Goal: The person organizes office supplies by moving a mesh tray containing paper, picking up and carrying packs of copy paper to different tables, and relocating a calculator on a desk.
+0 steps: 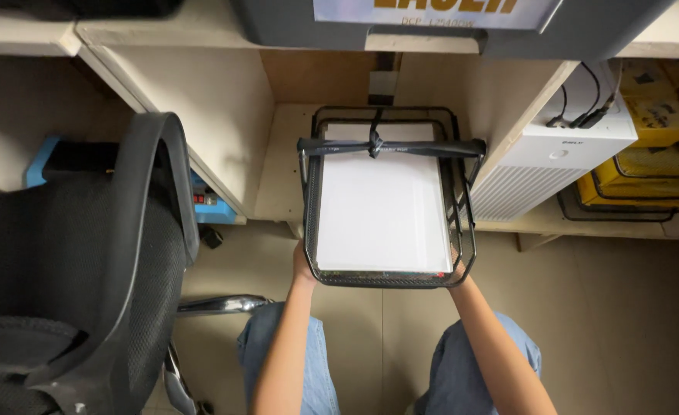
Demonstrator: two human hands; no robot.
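Your left hand (302,265) and right hand (457,265) grip wire tray (314,192) corners, fingers hidden; tilt toward 6 o'clock, paper stack (382,207) slides out.

A pale wooden shelf (286,165) carries a black wire tray (466,230) stacked with white paper (382,207), and right of the tray, a white ribbed box (539,165).

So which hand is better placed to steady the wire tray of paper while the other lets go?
Probably the left hand: it shows clearly at the near-left corner of the black wire tray. The right hand is mostly hidden behind the near-right corner, so its grip cannot be judged. White paper fills the tray.
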